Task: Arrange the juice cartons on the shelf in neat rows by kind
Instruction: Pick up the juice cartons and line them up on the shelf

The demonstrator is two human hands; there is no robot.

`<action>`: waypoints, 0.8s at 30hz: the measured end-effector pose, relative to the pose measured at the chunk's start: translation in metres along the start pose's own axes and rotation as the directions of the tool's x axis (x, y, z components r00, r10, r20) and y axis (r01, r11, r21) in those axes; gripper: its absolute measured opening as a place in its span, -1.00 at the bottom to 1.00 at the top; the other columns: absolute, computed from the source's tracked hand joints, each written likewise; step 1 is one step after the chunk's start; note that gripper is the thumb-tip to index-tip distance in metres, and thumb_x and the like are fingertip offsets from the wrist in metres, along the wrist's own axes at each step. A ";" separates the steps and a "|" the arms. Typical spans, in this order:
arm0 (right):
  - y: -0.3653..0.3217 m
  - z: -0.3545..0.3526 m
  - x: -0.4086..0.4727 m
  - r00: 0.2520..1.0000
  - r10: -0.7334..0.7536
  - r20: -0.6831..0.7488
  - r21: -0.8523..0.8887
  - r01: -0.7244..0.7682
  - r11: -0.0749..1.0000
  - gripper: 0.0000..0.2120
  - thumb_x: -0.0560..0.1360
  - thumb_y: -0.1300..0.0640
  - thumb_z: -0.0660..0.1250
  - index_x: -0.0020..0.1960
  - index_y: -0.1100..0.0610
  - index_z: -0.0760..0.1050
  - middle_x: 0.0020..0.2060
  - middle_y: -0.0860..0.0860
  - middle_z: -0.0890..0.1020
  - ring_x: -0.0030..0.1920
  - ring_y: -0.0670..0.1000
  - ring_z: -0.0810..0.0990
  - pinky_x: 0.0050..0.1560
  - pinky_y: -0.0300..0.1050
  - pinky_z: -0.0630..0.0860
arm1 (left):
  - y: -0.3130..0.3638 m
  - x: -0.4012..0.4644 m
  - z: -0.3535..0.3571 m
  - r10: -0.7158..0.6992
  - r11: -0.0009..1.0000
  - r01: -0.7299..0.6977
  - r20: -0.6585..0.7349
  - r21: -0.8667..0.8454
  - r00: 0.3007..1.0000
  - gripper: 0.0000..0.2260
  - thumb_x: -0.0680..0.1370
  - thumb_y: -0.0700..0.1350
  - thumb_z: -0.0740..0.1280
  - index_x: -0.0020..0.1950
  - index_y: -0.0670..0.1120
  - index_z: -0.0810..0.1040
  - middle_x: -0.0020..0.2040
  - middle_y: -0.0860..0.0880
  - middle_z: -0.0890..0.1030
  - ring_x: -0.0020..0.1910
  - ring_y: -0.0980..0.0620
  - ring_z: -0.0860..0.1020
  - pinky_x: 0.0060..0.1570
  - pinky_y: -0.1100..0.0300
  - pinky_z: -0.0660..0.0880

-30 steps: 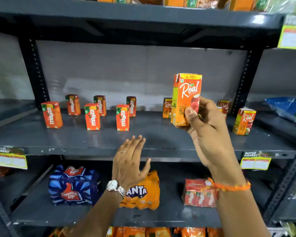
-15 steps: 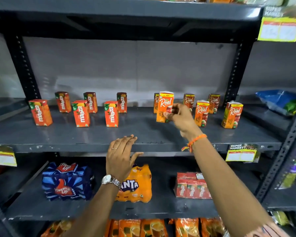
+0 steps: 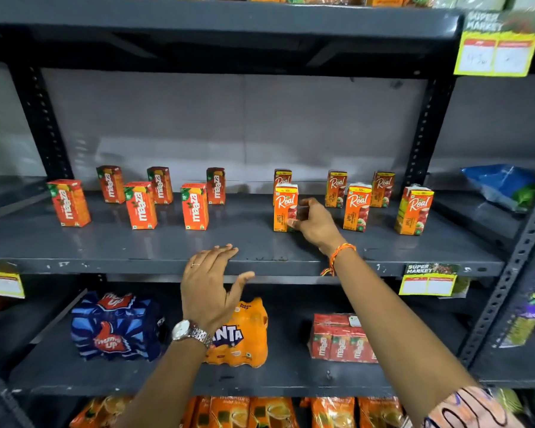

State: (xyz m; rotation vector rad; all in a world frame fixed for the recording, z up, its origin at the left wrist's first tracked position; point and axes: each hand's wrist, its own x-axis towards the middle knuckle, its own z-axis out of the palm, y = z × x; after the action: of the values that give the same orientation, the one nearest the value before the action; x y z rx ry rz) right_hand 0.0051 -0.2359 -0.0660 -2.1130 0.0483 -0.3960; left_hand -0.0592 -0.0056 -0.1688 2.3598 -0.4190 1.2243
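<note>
Right hand (image 3: 314, 223) grips the Real apple carton (image 3: 285, 208), now set upright on the middle shelf (image 3: 167, 242); a second ago it was held aloft. Placement nearly complete. Left hand (image 3: 209, 282) hovers open, empty.

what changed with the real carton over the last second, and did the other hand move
The right hand carried the Real carton from mid-air down onto the shelf, standing it in the front row, fingers still on it. The left hand stayed open at the shelf edge; the Maaza cartons did not move.
</note>
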 end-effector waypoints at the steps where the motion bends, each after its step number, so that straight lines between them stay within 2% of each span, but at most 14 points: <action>1: 0.004 -0.007 -0.004 0.998 -0.016 -0.053 0.034 0.018 0.999 -0.41 0.41 0.21 0.50 0.38 0.20 0.38 0.23 0.09 0.58 0.24 0.05 0.55 0.27 -0.10 0.50 | 0.009 0.008 -0.004 -0.076 0.997 0.076 0.000 0.015 0.997 -0.52 0.58 0.31 0.12 0.10 0.01 0.66 0.09 0.03 0.69 0.10 -0.01 0.62 0.17 -0.01 0.47; 3: 0.013 -0.025 -0.019 0.963 -0.045 -0.264 0.140 0.084 0.987 -0.44 0.37 0.24 0.53 0.32 0.18 0.42 0.08 0.05 0.57 0.10 0.02 0.55 0.12 -0.19 0.55 | 0.026 0.032 -0.010 -0.160 0.985 0.158 0.018 0.073 0.987 -0.56 0.57 0.33 0.13 -0.05 0.07 0.66 -0.12 0.05 0.69 -0.12 -0.01 0.63 -0.06 0.05 0.52; 4: 0.019 -0.035 -0.026 0.915 -0.057 -0.400 0.127 0.117 0.985 -0.46 0.35 0.23 0.55 0.27 0.16 0.44 0.05 0.04 0.57 0.06 0.02 0.56 0.09 -0.15 0.57 | 0.032 0.047 -0.009 -0.180 0.982 0.176 0.051 0.069 0.982 -0.62 0.55 0.31 0.21 -0.02 0.07 0.65 -0.13 0.03 0.69 -0.14 -0.03 0.63 -0.11 0.06 0.54; 5: 0.025 -0.044 -0.031 0.854 -0.069 -0.515 0.067 0.120 0.991 -0.46 0.32 0.20 0.57 0.24 0.16 0.44 0.06 0.05 0.58 0.08 0.06 0.56 0.12 -0.07 0.56 | 0.035 0.062 -0.005 -0.214 0.977 0.211 0.120 0.032 0.970 -0.66 0.50 0.26 0.33 0.08 0.05 0.63 -0.04 -0.01 0.69 -0.06 -0.06 0.64 -0.08 0.06 0.56; 6: 0.031 -0.054 -0.035 0.802 -0.073 -0.594 -0.001 0.090 0.996 -0.41 0.29 0.16 0.59 0.24 0.18 0.43 0.10 0.09 0.57 0.13 0.11 0.54 0.18 0.02 0.53 | 0.039 0.079 0.001 -0.265 0.961 0.276 0.229 -0.017 0.937 -0.56 0.43 0.21 0.44 0.21 0.01 0.58 0.09 -0.04 0.66 0.07 -0.08 0.62 0.00 0.04 0.56; 8: 0.041 -0.070 -0.034 0.772 -0.032 -0.635 -0.112 -0.052 0.992 -0.25 0.24 0.11 0.61 0.31 0.25 0.34 0.23 0.19 0.49 0.26 0.21 0.45 0.31 0.11 0.39 | 0.046 0.111 0.018 -0.339 0.881 0.456 0.504 -0.125 0.794 -0.26 0.34 0.14 0.56 0.42 -0.07 0.40 0.25 -0.07 0.55 0.28 -0.11 0.52 0.16 0.03 0.50; 9: 0.044 -0.077 -0.029 0.801 0.025 -0.599 -0.142 -0.137 0.980 -0.16 0.23 0.09 0.61 0.36 0.29 0.27 0.29 0.23 0.44 0.32 0.25 0.39 0.37 0.11 0.32 | 0.050 0.124 0.027 -0.345 0.836 0.526 0.597 -0.155 0.724 -0.17 0.32 0.12 0.58 0.49 -0.10 0.32 0.30 -0.08 0.52 0.34 -0.13 0.47 0.23 0.01 0.46; 11: 0.049 -0.088 -0.016 0.871 0.163 -0.463 -0.150 -0.258 0.954 -0.03 0.26 0.08 0.61 0.46 0.34 0.13 0.39 0.27 0.36 0.41 0.29 0.31 0.44 0.10 0.27 | 0.051 0.142 0.045 -0.339 0.791 0.588 0.679 -0.169 0.651 -0.12 0.34 0.07 0.58 0.53 -0.12 0.24 0.43 -0.11 0.44 0.39 -0.15 0.44 0.34 -0.07 0.42; 13: 0.054 -0.098 -0.001 0.933 0.212 -0.290 -0.172 -0.268 0.948 -0.13 0.34 0.12 0.55 0.48 0.31 0.16 0.39 0.26 0.42 0.40 0.28 0.39 0.42 0.09 0.35 | 0.047 0.149 0.060 -0.316 0.775 0.604 0.714 -0.186 0.625 -0.29 0.37 0.01 0.57 0.44 -0.13 0.38 0.37 -0.11 0.52 0.31 -0.11 0.51 0.34 -0.07 0.42; 15: 0.058 -0.107 0.010 0.972 0.171 -0.162 -0.230 -0.206 0.951 -0.43 0.41 0.19 0.48 0.36 0.28 0.39 0.27 0.23 0.57 0.30 0.24 0.53 0.32 0.05 0.46 | 0.044 0.149 0.071 -0.280 0.769 0.594 0.711 -0.235 0.645 -0.57 0.39 -0.05 0.56 0.20 -0.09 0.56 0.23 -0.07 0.63 0.20 -0.06 0.58 0.28 -0.01 0.44; 17: 0.061 -0.112 0.017 0.991 0.112 -0.075 -0.239 -0.127 0.963 -0.58 0.42 0.26 0.45 0.26 0.26 0.52 0.20 0.20 0.63 0.24 0.20 0.58 0.28 0.02 0.49 | 0.045 0.148 0.078 -0.266 0.779 0.569 0.683 -0.264 0.680 -0.74 0.41 -0.08 0.54 0.05 -0.06 0.61 0.13 -0.05 0.66 0.06 -0.01 0.60 0.16 0.06 0.44; 19: 0.063 -0.116 0.019 0.997 0.068 0.024 -0.184 -0.063 0.981 -0.59 0.42 0.27 0.46 0.26 0.25 0.54 0.19 0.15 0.65 0.23 0.14 0.58 0.31 0.01 0.47 | 0.051 0.145 0.082 -0.255 0.806 0.528 0.648 -0.266 0.717 -0.82 0.41 -0.05 0.54 -0.07 0.02 0.59 0.03 0.00 0.65 -0.09 0.10 0.57 0.00 0.14 0.41; 21: 0.067 -0.117 0.018 0.996 0.027 0.088 -0.130 -0.015 0.991 -0.60 0.44 0.26 0.46 0.26 0.25 0.54 0.20 0.15 0.65 0.23 0.12 0.59 0.36 0.04 0.45 | 0.057 0.143 0.085 -0.242 0.825 0.498 0.629 -0.268 0.739 -0.84 0.41 -0.02 0.54 -0.16 0.07 0.56 -0.05 0.05 0.64 -0.16 0.18 0.54 -0.10 0.17 0.39; 24: 0.073 -0.121 0.016 0.992 -0.008 0.123 -0.131 0.024 0.991 -0.60 0.46 0.23 0.45 0.28 0.25 0.52 0.21 0.15 0.65 0.25 0.13 0.59 0.38 0.10 0.43 | 0.057 0.139 0.088 -0.244 0.837 0.482 0.614 -0.258 0.751 -0.83 0.40 0.02 0.53 -0.08 0.04 0.63 -0.05 0.07 0.65 -0.09 0.08 0.59 0.02 0.11 0.44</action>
State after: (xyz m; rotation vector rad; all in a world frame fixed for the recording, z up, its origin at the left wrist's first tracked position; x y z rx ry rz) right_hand -0.0074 -0.3773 -0.0624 -2.2663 -0.0141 -0.2784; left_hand 0.0534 -0.1079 -0.0841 2.2387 -0.3117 0.2007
